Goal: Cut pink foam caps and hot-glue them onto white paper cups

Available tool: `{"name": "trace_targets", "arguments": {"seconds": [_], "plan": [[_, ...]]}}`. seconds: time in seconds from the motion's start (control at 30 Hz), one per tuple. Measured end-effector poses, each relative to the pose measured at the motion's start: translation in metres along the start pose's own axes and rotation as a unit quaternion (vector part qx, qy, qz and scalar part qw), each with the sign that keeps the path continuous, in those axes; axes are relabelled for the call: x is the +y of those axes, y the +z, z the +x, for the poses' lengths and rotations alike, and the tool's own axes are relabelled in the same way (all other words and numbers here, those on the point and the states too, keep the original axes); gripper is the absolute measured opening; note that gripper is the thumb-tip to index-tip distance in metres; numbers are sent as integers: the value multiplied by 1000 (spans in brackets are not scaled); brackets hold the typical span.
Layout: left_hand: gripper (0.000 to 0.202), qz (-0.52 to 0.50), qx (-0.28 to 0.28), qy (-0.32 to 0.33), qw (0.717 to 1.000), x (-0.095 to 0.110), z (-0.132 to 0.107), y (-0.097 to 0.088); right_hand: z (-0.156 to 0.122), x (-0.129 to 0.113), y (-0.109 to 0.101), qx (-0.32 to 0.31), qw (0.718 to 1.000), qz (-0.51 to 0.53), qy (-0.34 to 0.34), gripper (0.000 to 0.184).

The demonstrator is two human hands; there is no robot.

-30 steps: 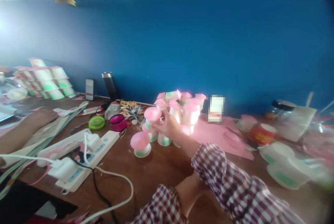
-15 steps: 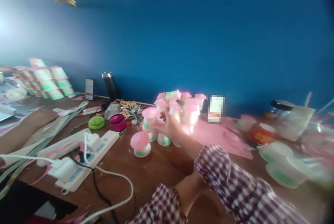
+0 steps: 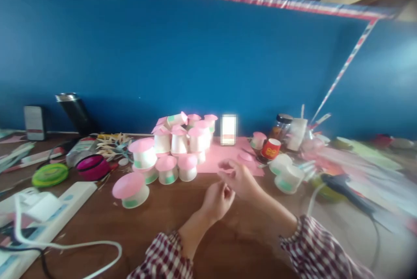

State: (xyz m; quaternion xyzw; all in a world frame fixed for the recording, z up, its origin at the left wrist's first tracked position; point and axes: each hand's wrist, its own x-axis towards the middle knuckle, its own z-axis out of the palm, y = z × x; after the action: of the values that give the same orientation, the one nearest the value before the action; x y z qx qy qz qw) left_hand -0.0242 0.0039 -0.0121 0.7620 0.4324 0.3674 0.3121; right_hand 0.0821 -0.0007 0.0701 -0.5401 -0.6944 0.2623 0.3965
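Note:
My left hand is over the brown table with its fingers curled closed; nothing shows in them. Just above and right of it, my right hand has its fingers bent but apart, holding nothing visible, close to the left fingertips. Left of both hands stands a stack of upturned white paper cups with pink paper discs on their bases. A cup with a wide pink disc stands alone at the front left of the stack. Behind my hands lies a sheet of pink paper.
White cups and a red cup are at the right, near a lidded jar and a dark corded tool. On the left are a power strip, green tape, a magenta case and a black flask.
The view has swung right. My right hand has left the cup stack and come back beside my left hand, which was mostly hidden behind the right arm. The other person's arm is out of view.

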Motion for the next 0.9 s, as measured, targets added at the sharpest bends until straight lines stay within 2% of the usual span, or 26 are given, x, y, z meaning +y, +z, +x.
{"name": "trace_targets", "arguments": {"seconds": [0.1, 0.2, 0.4, 0.5, 0.7, 0.8, 0.9], "plan": [[22, 2, -17, 19, 1000, 4, -3, -8, -16, 22, -19, 33, 999, -2, 23, 14], [22, -13, -26, 18, 999, 7, -2, -11, -35, 35, -30, 42, 999, 1, 18, 10], [22, -20, -43, 12, 999, 12, -1, -13, -74, 47, -47, 10, 999, -23, 31, 13], [22, -17, -48, -1, 999, 13, -2, -14, -84, 50, -61, 17, 998, -53, 29, 13], [22, -1, -39, 1, 999, 10, -2, -12, -74, 58, -112, 83, 984, -152, 30, 20], [21, -4, -34, 11, 999, 10, -2, -12, -57, 64, -143, 140, 964, -223, 43, 22], [21, -1, -31, 13, 999, 11, -2, -12, -37, 73, -168, 194, 928, -304, 91, 29]]}}
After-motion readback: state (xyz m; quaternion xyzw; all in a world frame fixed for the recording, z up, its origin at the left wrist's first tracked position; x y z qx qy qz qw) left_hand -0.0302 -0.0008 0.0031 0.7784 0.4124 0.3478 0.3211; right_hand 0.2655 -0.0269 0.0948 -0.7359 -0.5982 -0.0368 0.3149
